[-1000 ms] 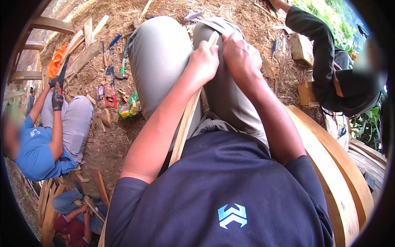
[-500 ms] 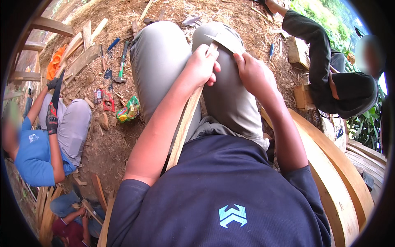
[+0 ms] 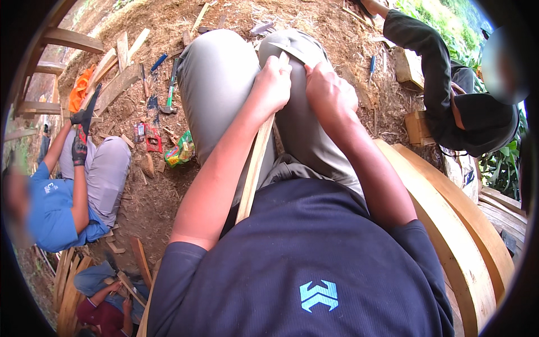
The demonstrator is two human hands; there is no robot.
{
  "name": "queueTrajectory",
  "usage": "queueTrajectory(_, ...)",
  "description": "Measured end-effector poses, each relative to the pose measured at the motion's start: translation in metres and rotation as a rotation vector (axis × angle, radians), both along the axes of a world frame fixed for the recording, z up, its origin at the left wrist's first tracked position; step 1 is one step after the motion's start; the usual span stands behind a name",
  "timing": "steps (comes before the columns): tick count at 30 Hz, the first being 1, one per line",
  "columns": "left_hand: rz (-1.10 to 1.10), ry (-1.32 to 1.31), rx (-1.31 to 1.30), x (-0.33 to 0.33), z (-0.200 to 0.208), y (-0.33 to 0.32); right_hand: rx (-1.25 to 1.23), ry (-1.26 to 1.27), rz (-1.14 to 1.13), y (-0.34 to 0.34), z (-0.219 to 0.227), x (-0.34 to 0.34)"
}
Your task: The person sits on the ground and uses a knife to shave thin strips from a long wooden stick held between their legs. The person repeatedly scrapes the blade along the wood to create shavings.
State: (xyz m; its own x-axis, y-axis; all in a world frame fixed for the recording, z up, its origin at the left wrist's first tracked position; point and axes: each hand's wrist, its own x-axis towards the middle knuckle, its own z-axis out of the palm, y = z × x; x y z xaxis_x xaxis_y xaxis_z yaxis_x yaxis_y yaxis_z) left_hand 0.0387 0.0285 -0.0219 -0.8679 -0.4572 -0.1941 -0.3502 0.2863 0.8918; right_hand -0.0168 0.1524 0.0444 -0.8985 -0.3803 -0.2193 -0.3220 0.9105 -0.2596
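A long, narrow strip of pale wood [image 3: 256, 163] slants from my waist up between my thighs to my knees. My left hand [image 3: 273, 85] is closed around it near its far end. Closed too, my right hand [image 3: 331, 91] grips a knife, its handle hidden by the fingers. The knife's pale, pointed blade [image 3: 297, 54] lies across the strip's far tip, just beyond my left hand and above my right knee. My hands are close together but apart.
A hammer [image 3: 170, 95], a blue-handled tool [image 3: 159, 62] and a green-yellow packet [image 3: 179, 149] lie on the chip-strewn ground. Curved planks [image 3: 449, 224] stand at my right. Other people sit left [image 3: 62, 196] and right [image 3: 483, 123]; the left one's gloved hands hold a dark saw-like blade.
My right hand has moved left, nearer my left hand, and the knife blade has shifted left with it across the strip's tip. My left fingers have closed more tightly round the wood.
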Motion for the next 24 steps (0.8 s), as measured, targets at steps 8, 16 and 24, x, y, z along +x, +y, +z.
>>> queueTrajectory(8,0.041,-0.122,0.200,0.004,0.029,0.007,-0.038,0.002,0.068,-0.018,-0.017,-0.034)
queueTrajectory(16,0.094,-0.170,0.457,0.001,0.042,0.012,-0.095,0.096,0.145,0.019,-0.014,-0.023)
queueTrajectory(24,0.085,-0.123,0.390,0.002,0.032,0.010,0.029,-0.026,0.104,0.031,0.007,-0.008)
